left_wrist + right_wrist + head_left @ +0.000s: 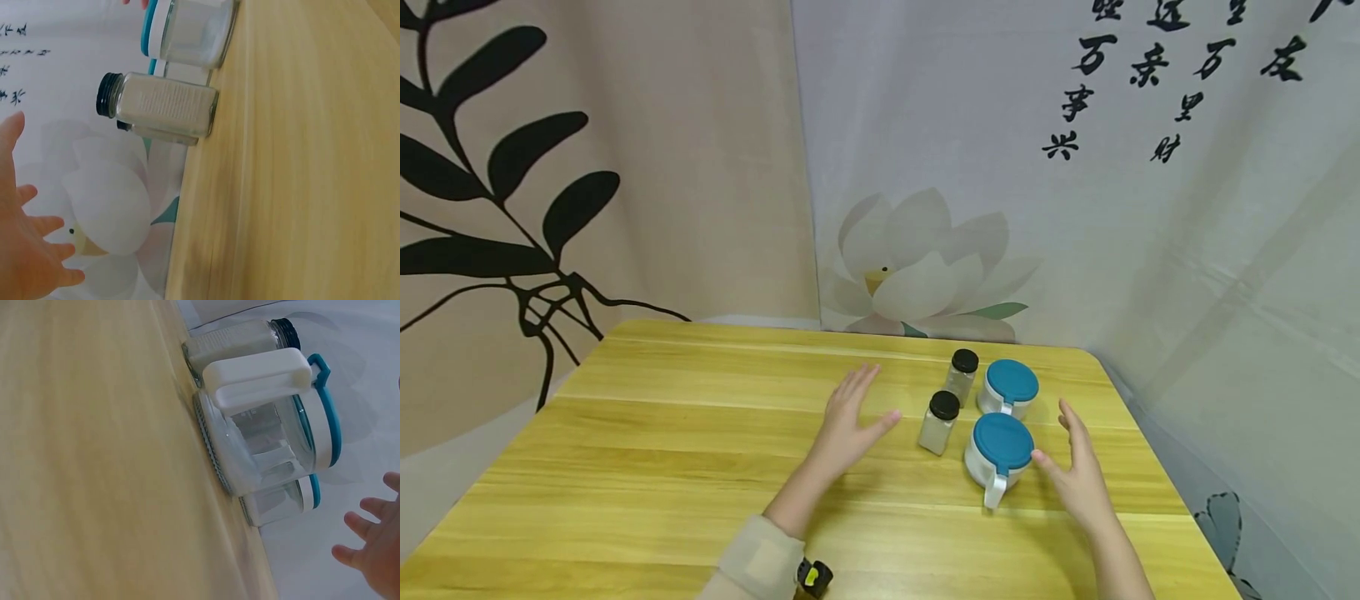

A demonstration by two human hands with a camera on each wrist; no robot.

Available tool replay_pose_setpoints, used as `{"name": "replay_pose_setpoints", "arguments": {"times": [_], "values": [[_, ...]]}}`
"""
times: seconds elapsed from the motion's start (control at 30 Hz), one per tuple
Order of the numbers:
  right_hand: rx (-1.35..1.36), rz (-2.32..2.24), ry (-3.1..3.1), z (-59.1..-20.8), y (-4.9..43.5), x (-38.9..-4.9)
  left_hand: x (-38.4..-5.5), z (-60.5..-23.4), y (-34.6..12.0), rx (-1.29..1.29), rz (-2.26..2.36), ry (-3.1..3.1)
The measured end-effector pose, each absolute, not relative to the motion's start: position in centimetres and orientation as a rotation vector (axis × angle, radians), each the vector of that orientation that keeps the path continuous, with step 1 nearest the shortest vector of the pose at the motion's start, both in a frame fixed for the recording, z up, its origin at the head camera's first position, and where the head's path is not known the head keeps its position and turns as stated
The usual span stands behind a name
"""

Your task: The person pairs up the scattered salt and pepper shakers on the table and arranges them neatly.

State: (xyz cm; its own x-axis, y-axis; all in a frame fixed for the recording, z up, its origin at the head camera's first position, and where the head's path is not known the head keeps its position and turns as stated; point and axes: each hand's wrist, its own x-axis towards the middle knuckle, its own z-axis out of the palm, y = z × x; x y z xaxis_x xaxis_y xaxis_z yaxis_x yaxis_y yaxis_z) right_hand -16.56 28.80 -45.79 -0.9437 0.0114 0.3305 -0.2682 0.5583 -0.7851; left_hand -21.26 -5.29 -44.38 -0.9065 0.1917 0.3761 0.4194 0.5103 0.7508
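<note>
Two clear jars with blue lids stand on the right half of the table. The nearer lidded jar (1002, 442) has a white handle (259, 378) turned toward me, and the farther lidded jar (1012, 383) stands just behind it. To their left are two glass shaker bottles with black caps, a nearer bottle (938, 425) filled with pale contents and a farther bottle (962, 375). My left hand (847, 422) hovers left of the bottles, fingers spread and holding nothing. My right hand (1078, 471) is just right of the nearer jar, fingers extended, thumb close to its lid.
The wooden table (662, 450) stretches out to the left of the jars and bottles. Behind it hangs a curtain (925, 108) printed with a flower and dark writing. A dark watch-like device (812, 577) shows by the left sleeve (758, 560).
</note>
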Motion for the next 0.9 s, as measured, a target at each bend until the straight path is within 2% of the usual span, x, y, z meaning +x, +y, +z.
{"name": "replay_pose_setpoints", "arguments": {"times": [0.9], "values": [[0.369, 1.449, -2.481, -46.9, 28.5, -16.5, -21.4, -46.2, -2.4, -0.526, -1.624, -2.51]]}}
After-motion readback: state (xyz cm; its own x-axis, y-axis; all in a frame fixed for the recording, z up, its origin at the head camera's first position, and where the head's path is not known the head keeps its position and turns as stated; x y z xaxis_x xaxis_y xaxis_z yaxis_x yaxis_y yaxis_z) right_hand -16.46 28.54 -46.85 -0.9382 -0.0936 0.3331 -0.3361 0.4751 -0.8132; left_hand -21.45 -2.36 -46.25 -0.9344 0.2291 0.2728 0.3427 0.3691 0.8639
